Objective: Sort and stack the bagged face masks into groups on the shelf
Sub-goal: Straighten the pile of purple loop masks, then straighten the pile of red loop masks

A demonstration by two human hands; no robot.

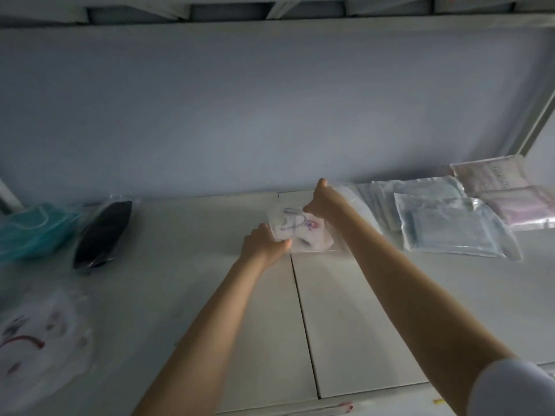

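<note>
Both hands hold one bagged mask (303, 232) mid-shelf (345, 310), toward the back edge; can't tell if it touches the surface. The left hand (264, 243) pinches the bag's near-left corner and the right hand (326, 202) grips its far edge. Judged by looks it's very light, floppy, slick plastic w/ air inside, so apt to slide off a stack. Best held by two edges, as here. The print is blurred, maybe purple lines & a pink spot. The right forearm hides part of the bag. The white bag (39, 340) at the front-left corner is cut off.
</note>
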